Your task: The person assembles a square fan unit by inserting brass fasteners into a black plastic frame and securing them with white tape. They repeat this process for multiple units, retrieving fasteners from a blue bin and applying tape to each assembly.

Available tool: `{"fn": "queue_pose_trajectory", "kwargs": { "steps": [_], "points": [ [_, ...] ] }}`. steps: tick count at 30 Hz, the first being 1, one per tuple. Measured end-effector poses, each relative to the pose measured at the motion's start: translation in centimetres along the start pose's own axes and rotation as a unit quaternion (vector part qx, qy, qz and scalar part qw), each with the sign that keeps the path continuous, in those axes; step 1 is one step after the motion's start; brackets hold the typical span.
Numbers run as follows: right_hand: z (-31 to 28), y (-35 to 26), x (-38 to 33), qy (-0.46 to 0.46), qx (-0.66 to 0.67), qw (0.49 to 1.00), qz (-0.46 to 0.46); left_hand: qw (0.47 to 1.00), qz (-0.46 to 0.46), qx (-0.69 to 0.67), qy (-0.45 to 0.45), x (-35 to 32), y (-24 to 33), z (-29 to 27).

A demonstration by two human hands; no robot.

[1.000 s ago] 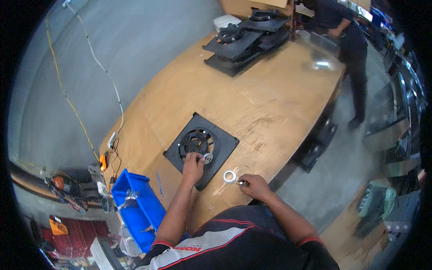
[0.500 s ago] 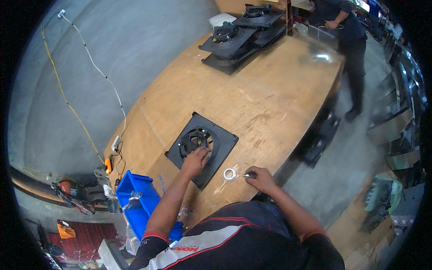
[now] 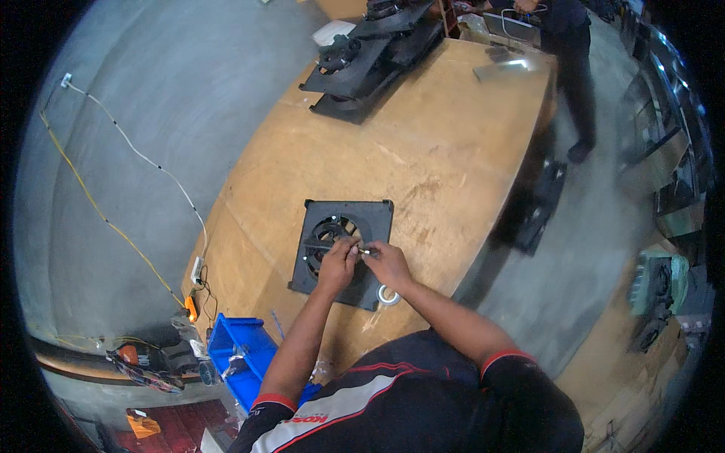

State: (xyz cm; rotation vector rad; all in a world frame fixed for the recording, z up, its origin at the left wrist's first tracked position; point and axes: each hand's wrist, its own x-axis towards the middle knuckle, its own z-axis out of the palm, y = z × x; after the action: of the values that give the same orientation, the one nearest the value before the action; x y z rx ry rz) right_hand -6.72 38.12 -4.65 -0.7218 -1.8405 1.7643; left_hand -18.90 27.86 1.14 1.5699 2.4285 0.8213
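A square black panel (image 3: 374,215) lies on the wooden table in front of me, with a round opening and a black fan-like assembly (image 3: 331,230) set in it. Over the panel's lower half, my left hand (image 3: 339,266) and my right hand (image 3: 387,266) meet with fingertips pinched close together. Between them shows a small piece with a white end (image 3: 367,252), too small to name; the right fingers grip it. What the left fingers pinch is hidden. A whitish roll of tape (image 3: 388,295) lies at the panel's near right corner, just below my right wrist.
More black panels (image 3: 355,72) are stacked at the table's far end. A blue bin (image 3: 245,351) stands at the near left, by a power strip (image 3: 197,269) and cables. Beyond the table's far right edge stands another person (image 3: 568,68). Further black parts (image 3: 540,211) sit below the right edge.
My right hand has come from beside the tape roll up to my left hand over the panel. The panel looks turned, its near corner now close to the tape. The whole view has also shifted.
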Motion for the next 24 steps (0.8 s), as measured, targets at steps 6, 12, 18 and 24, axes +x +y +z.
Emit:
{"fn": "queue_pose_trajectory", "kwargs": {
  "steps": [6,12,18,24],
  "points": [
    [-0.6,-0.9,0.4,-0.021,-0.063,0.998,-0.008,0.999,-0.003,-0.034,-0.01,0.0,-0.4,-0.3],
    [-0.5,-0.3,0.8,-0.002,-0.176,0.978,-0.111,0.998,0.002,-0.055,-0.032,0.2,-0.2,-0.9],
    [-0.3,0.7,1.1,-0.016,-0.153,0.981,-0.114,0.998,-0.009,-0.019,-0.062,1.0,-0.5,-1.3],
    [0.5,1.0,0.9,0.007,-0.032,0.999,-0.036,0.994,-0.046,-0.038,-0.087,1.2,-0.7,-1.5]
  ]
}}
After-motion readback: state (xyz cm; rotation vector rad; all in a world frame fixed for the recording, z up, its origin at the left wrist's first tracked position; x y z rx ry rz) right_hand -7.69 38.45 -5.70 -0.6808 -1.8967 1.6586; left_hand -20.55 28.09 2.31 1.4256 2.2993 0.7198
